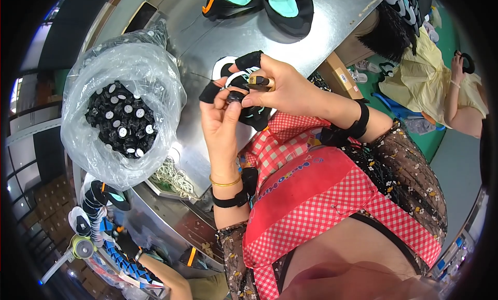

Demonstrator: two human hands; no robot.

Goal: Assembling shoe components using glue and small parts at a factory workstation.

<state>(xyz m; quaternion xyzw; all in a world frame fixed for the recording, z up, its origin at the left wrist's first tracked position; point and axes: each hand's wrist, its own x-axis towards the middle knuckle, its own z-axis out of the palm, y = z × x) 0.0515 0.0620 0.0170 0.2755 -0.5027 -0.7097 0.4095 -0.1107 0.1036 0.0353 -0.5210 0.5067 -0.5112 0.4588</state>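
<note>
At the left we see a clear plastic bag [124,82] on the steel bench [321,25], open and holding a heap of small black and white pieces [122,121] (too small to identify). Just right of it our left hand [222,124] pinches a black shoe part [248,100], and our right hand [282,90] grips it from above. Both wear black fingertip covers.

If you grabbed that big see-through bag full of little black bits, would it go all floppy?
Probably floppy: the clear plastic bag is thin and crinkled, slumped around its load. The small black and white pieces lie loose, so they would likely shift and sag. Its mouth gapes open, so tipping might spill them on the metal table.
</note>
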